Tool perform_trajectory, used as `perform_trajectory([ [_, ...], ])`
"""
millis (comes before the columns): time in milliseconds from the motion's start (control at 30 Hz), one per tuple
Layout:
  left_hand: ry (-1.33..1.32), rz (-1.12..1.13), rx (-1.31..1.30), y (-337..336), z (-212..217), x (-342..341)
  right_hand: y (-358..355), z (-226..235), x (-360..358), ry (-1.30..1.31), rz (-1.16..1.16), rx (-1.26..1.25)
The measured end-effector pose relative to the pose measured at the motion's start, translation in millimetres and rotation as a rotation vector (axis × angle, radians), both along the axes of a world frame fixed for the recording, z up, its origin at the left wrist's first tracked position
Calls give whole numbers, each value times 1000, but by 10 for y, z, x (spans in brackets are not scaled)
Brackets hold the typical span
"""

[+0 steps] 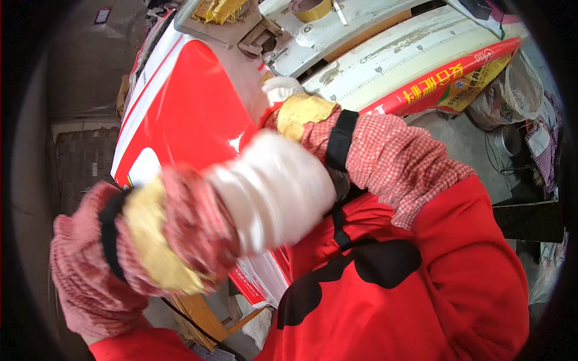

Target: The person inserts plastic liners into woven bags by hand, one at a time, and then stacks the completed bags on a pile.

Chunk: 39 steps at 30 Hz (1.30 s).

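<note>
Red-and-white, one glossy plastic sheet (pixel 195 105) is lying left of my white-gloved right hand (pixel 283 89); my white-gloved left hand (pixel 283 183) is showing blurred; I cannot tell either grip.

Our white-gloved left hand (pixel 280 189) at centre, our white-gloved right hand (pixel 283 89) at upper centre, our red-and-white checked sleeves (pixel 403 150) with yellow patches (pixel 150 234) and black bands (pixel 342 138), our red top (pixel 385 313) with black shapes (pixel 385 265) at lower right, the red-and-white sheet (pixel 198 96) at upper left
</note>
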<state>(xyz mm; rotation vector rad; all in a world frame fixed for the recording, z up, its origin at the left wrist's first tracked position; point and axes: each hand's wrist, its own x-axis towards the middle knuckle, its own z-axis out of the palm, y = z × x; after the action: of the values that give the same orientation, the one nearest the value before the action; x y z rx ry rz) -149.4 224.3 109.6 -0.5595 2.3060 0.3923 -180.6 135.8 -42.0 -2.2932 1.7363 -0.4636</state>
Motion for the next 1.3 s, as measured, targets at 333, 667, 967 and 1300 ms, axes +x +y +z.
perform_trajectory([
  [333, -474, -83, -37, -243, 205, -408, -228, 130, 135, 60, 203, 160],
  [667, -497, -54, 322, 42, 216, -507, -412, 134, 259, 103, 404, 370],
  [967, -280, -50, -76, -207, 257, -476, -395, 57, 185, -151, 459, 354],
  [1300, -506, -388, -424, -1019, -249, -177, -833, -437, 23, -451, 338, 280],
])
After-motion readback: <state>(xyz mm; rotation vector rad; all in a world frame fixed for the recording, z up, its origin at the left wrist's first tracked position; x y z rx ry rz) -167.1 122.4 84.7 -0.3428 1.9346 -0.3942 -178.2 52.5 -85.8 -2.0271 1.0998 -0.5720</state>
